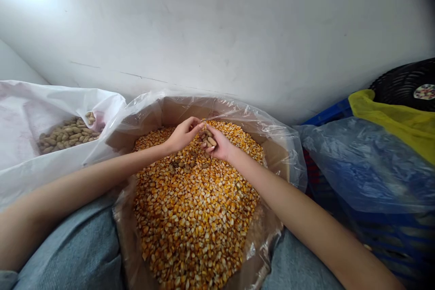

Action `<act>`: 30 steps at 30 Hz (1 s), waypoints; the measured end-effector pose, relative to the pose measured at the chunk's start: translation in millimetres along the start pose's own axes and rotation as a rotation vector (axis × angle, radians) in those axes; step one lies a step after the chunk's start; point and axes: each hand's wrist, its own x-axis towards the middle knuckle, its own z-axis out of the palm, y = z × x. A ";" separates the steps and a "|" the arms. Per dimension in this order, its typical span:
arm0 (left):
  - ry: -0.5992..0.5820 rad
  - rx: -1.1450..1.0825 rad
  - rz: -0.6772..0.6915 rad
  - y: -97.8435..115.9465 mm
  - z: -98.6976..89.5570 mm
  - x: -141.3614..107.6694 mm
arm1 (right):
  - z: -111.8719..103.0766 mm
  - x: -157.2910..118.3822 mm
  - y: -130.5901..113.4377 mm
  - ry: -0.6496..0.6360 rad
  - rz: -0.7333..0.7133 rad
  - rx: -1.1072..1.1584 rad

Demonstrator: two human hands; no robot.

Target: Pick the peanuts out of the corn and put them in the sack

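Observation:
My left hand (pixel 183 135) and my right hand (pixel 215 142) meet above a heap of dried yellow-orange corn kernels (pixel 193 204). My right hand is cupped around several peanuts in their shells (pixel 208 140). The left fingertips are pinched together at the top of those peanuts, and I cannot tell whether they grip one. A few dark peanut shells (pixel 183 164) lie on the corn below my hands. The kernels fill a cardboard box (pixel 180 111) lined with a transparent plastic bag (pixel 272 136).
To the left, a white sack (pixel 20 131) holds shelled-looking tan peanuts (pixel 68 135). To the right are a blue plastic bag (pixel 367 163), a yellow bag (pixel 397 118), a blue crate (pixel 390 240) and a round black basket (pixel 404 84). A white wall (pixel 217 31) stands behind.

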 end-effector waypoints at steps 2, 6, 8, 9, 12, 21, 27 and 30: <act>-0.180 0.110 -0.021 -10.1 -7.4 3.1 | -0.3 -2.5 -3.5 -0.004 -0.072 0.033; -0.653 0.351 0.148 -26.0 -16.5 4.8 | -3.6 -5.7 -10.8 -0.002 -0.196 0.087; -0.729 0.387 0.201 -29.1 -15.3 4.1 | -5.3 -5.5 -12.0 0.031 -0.206 0.082; -0.738 0.386 0.205 -29.4 -14.3 4.1 | -5.9 -5.0 -11.9 0.053 -0.198 0.072; -0.658 0.334 0.174 -25.4 -15.1 5.9 | -6.8 -3.1 -9.6 0.122 -0.123 0.027; -0.256 0.090 0.097 5.3 -23.2 4.3 | 1.6 -3.0 -0.5 0.004 0.049 -0.046; -0.490 0.392 0.051 -2.8 -20.1 -0.6 | -1.2 -6.0 -8.1 0.038 -0.116 0.030; -0.761 0.513 0.099 -4.6 -11.1 -7.0 | -4.2 -6.7 -11.6 0.068 -0.194 0.055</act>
